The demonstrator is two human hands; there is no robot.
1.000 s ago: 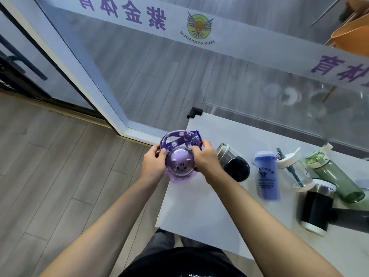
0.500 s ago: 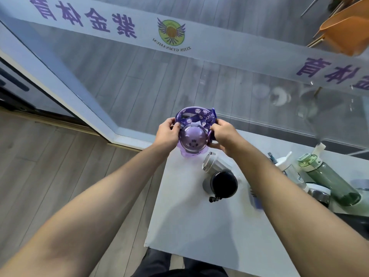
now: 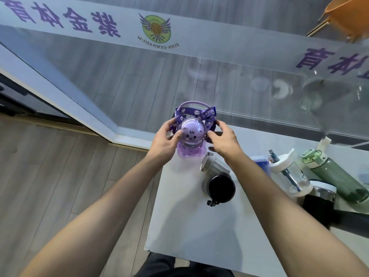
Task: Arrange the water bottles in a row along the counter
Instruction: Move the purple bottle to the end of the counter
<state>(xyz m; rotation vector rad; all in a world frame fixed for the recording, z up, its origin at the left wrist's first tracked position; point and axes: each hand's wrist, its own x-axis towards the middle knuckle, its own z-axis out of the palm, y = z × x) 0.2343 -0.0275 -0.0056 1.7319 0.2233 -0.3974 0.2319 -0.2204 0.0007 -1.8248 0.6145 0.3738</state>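
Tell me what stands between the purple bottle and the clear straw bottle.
In the head view, between the purple bottle and the clear straw bottle stand a grey black-lidded mug and a blue bottle, partly hidden by the right forearm.

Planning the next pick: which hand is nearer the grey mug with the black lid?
Right. The right hand is just above the grey mug; the left hand is across the purple bottle.

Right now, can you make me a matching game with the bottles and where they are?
Things:
1. purple bottle
2. green bottle
3. clear bottle
4. black cup

Places:
A. far right on the counter
B. between both hands
C. just right of the purple one, nearer me
D. beside the green one, on its left

Pairs: 1-B, 2-A, 3-D, 4-C
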